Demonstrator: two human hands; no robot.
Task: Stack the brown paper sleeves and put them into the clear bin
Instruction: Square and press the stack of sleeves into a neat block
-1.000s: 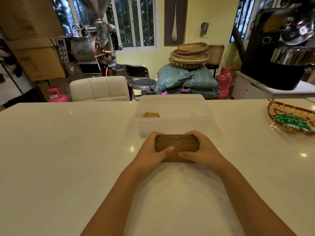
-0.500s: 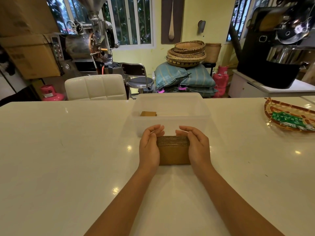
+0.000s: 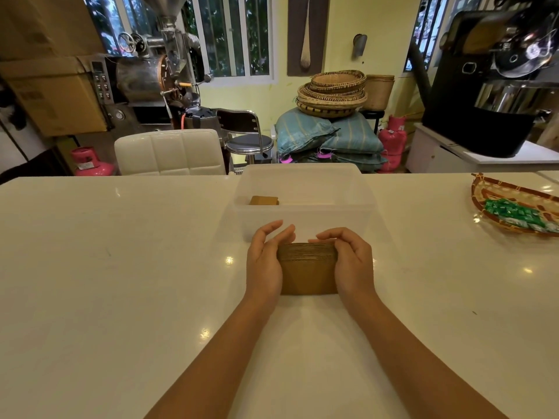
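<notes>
A stack of brown paper sleeves (image 3: 308,269) lies flat on the white table (image 3: 121,282), just in front of the clear bin (image 3: 305,217). My left hand (image 3: 266,261) presses its palm against the stack's left side, fingers stretched apart above it. My right hand (image 3: 348,261) cups the right side, fingers curled over the far top corner. Inside the bin, at its left, another bundle of brown sleeves (image 3: 263,200) rests on the bottom.
A woven tray (image 3: 481,196) with green packets (image 3: 518,214) sits at the table's right edge. Behind the table stand a white chair (image 3: 169,152), a black stool, stacked baskets on blue sacks, and coffee roasters.
One second ago both hands gripped the stack over its top with it held up on edge. Now it lies flat and the hands squeeze its sides, the left fingers lifted off.
</notes>
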